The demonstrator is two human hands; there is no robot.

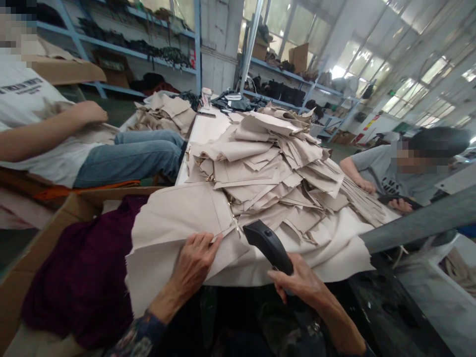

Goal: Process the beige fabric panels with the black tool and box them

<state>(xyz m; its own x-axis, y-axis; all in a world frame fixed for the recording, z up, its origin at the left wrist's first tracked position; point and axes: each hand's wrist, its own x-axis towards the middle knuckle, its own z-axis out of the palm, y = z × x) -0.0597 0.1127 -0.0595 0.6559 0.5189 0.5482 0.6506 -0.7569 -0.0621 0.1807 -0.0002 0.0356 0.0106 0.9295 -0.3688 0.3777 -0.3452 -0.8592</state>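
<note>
My left hand (197, 259) pinches the edge of a beige fabric piece (182, 210) between thumb and fingers. The piece lies at the front left of the table, and part of it hangs over the edge. Loose threads (236, 225) stick out beside the pinched edge. In my right hand (299, 277) is a black curved handheld tool (268, 243), my fingers wrapped around its handle. Its wide front end points left, close to the threads; whether it touches them I cannot tell. Behind both hands rises a large heap of beige fabric pieces (256, 173).
A cardboard box (40, 258) with dark purple cloth (89, 267) stands at my left. A seated person in jeans (130, 158) is at the left, another person (379, 171) at the right. A grey metal bar (427, 215) slants across the right side. Loaded shelves (137, 49) stand behind.
</note>
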